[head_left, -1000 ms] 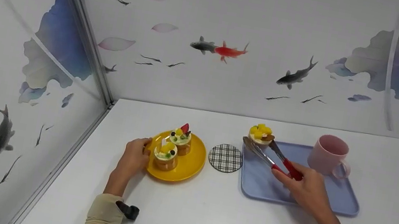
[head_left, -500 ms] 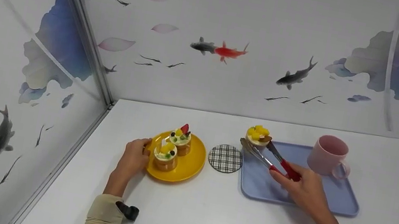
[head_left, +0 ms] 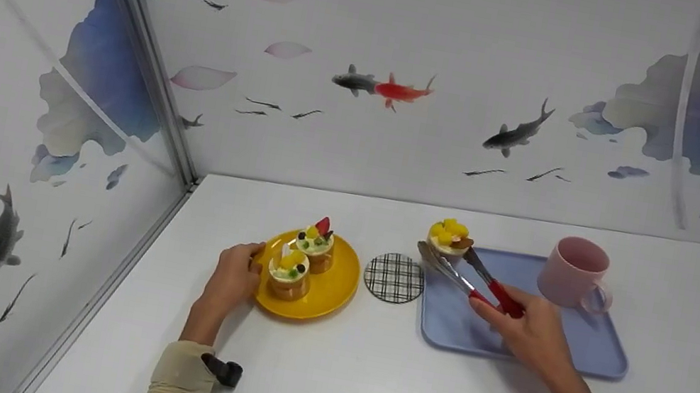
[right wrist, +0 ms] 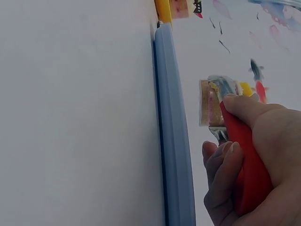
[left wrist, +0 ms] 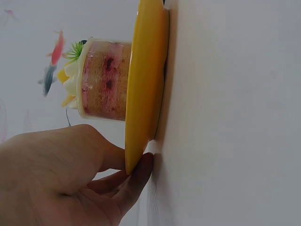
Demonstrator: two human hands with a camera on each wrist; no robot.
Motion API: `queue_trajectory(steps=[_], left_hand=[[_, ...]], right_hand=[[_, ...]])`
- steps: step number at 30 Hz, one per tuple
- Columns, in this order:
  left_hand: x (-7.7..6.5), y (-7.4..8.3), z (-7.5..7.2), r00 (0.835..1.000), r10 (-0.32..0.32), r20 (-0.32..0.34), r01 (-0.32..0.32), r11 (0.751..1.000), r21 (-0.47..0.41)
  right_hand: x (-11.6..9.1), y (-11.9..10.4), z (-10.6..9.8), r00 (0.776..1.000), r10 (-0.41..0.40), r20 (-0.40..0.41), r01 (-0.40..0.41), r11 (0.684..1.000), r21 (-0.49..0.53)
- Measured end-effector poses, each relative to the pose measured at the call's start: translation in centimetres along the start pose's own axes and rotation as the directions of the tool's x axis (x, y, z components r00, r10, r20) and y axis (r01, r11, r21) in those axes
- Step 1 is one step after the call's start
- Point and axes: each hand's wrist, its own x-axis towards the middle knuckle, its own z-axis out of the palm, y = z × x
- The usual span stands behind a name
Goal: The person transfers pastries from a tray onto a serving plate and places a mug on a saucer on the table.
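Note:
My left hand (head_left: 233,277) pinches the left rim of a yellow plate (head_left: 336,295), thumb on top and fingers beneath in the left wrist view. Two small cream-topped cakes (head_left: 288,279) with fruit stand on that plate; a layered sponge side shows on the near cake (left wrist: 106,80). With my right hand (head_left: 538,334) I grip metal tongs (head_left: 452,270) by their red handles (right wrist: 247,160). Between the tong tips is a third small cake (head_left: 449,234) topped with yellow fruit chunks. It is upright above the tray's far left corner, apart from the tray in the right wrist view.
A blue tray (head_left: 477,331) lies on the right of the white table (head_left: 360,385). On the tray stands a pink mug (head_left: 572,273). A round checked coaster (head_left: 394,278) lies between plate and tray. White panels with painted fish rise behind and at left.
The tongs and the cake between their tips have shifted slightly left, with my right hand following. My left hand stays on the plate rim.

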Motion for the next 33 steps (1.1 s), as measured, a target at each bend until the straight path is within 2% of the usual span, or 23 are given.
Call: queue_trajectory(steps=[7, 21, 33], left_hand=[[-0.06, 0.26, -0.04, 1.000, -0.023, 0.002, 0.023, 1.000, -0.004], [0.05, 0.04, 0.02, 1.000, -0.015, -0.002, 0.015, 1.000, -0.008], [0.22, -0.12, -0.08, 1.000, 0.016, 0.000, -0.016, 1.000, 0.004]], right_hand=[[-0.12, -0.23, 0.23, 1.000, 0.011, 0.018, -0.011, 1.000, 0.004], [-0.29, -0.76, 0.31, 1.000, 0.012, 0.026, -0.012, 1.000, -0.004], [-0.41, -0.84, 0.65, 0.999, -0.050, -0.007, 0.050, 0.999, -0.013]])
